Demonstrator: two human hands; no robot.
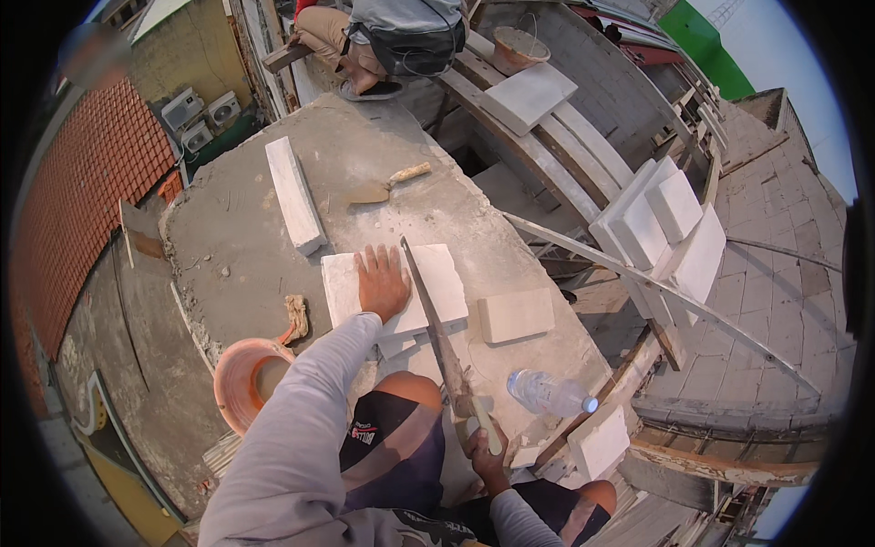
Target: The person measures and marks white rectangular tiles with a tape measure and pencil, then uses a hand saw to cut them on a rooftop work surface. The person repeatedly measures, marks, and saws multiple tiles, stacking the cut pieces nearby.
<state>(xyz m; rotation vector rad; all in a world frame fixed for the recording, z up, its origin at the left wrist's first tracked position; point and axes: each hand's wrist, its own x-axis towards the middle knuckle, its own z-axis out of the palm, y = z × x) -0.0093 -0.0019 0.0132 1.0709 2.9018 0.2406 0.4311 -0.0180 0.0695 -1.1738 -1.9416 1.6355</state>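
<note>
My left hand [384, 283] lies flat with spread fingers on a white lightweight block [342, 284], pressing on its top left of the blade. A hand saw [432, 324] runs across this block, its tip near the block's far edge. Lower down, my right hand [488, 462] is wrapped round the saw's pale handle. Another white piece partly shows beneath the block's near edge. Right of it lies a smaller white block [517, 315]. A long, narrow white block strip [294, 196] rests farther off to the left. Beyond lies a trowel [392, 184] with a worn handle.
An orange bucket [244, 383] stands by my left forearm. A clear water bottle [550, 393] lies at right near the slab's [228, 210] edge. Several white blocks [652, 228] are stacked on planks beyond a gap. Another person [401, 36] sits at the far end.
</note>
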